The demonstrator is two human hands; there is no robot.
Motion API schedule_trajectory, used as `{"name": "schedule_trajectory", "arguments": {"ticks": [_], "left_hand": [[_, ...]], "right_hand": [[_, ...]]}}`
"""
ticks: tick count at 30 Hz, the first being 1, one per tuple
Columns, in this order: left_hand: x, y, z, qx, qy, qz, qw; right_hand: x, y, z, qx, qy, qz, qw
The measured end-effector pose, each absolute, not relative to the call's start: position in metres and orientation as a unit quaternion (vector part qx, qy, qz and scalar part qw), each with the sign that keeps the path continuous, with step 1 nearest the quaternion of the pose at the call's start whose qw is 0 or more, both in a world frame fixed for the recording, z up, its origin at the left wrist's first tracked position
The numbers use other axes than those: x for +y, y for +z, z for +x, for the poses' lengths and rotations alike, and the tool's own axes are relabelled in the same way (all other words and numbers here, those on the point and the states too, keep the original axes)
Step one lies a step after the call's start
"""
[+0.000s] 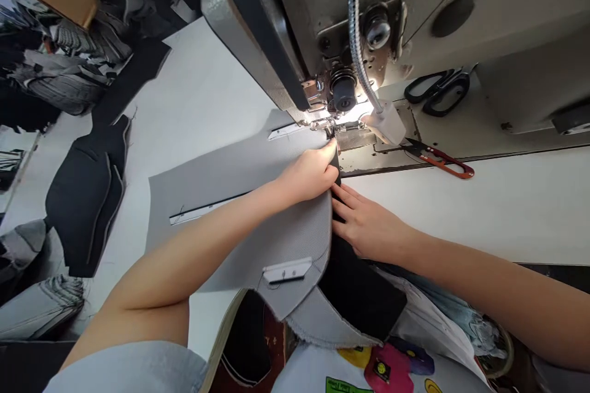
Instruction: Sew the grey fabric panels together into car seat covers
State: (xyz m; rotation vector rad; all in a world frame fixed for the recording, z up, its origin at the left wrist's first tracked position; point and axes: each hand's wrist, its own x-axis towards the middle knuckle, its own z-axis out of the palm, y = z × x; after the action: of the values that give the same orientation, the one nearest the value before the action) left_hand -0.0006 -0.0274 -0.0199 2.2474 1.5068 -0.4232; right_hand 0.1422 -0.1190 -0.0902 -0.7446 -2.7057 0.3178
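Observation:
A grey fabric panel [295, 221] lies under the head of a sewing machine [341, 86], with black fabric [357, 282] along its right edge and hanging toward my lap. White strips with dark edges [288, 271] are attached to the panel, loose threads around them. My left hand [311, 173] is closed on the panel's edge just in front of the presser foot, fingers curled and thumb side near the needle area. Just below it, my right hand [371, 221] has its fingertips at the seam edge, holding the black fabric; its thumb is hidden.
Red-handled thread snips [442, 161] and black-handled scissors [440, 91] lie on the right by the machine bed. A lamp on a flexible metal neck [354, 18] hangs beside the needle. Dark cut pieces [83, 196] and fabric stacks [64, 77] occupy the left.

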Motion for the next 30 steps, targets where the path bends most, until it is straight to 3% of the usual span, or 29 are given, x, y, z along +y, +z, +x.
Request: {"name": "schedule_trajectory", "arguments": {"ticks": [7,12,19,26,30], "left_hand": [[-0.055,0.001,-0.001,0.541,-0.268,0.767,0.218],[-0.056,0.001,-0.008,0.545,-0.239,0.76,0.261],[-0.04,-0.009,0.005,0.543,-0.263,0.779,0.17],[-0.05,-0.021,-0.012,0.501,-0.129,0.846,0.128],[-0.046,-0.034,-0.031,0.474,-0.13,0.867,0.086]], "right_hand": [[-0.117,-0.085,0.153,-0.96,0.181,-0.183,0.114],[-0.121,-0.089,0.148,-0.961,0.149,-0.19,0.133],[-0.111,-0.092,0.155,-0.949,0.181,-0.196,0.171],[-0.102,-0.09,0.159,-0.945,0.209,-0.202,0.15],[-0.103,-0.089,0.158,-0.947,0.193,-0.204,0.156]]}}
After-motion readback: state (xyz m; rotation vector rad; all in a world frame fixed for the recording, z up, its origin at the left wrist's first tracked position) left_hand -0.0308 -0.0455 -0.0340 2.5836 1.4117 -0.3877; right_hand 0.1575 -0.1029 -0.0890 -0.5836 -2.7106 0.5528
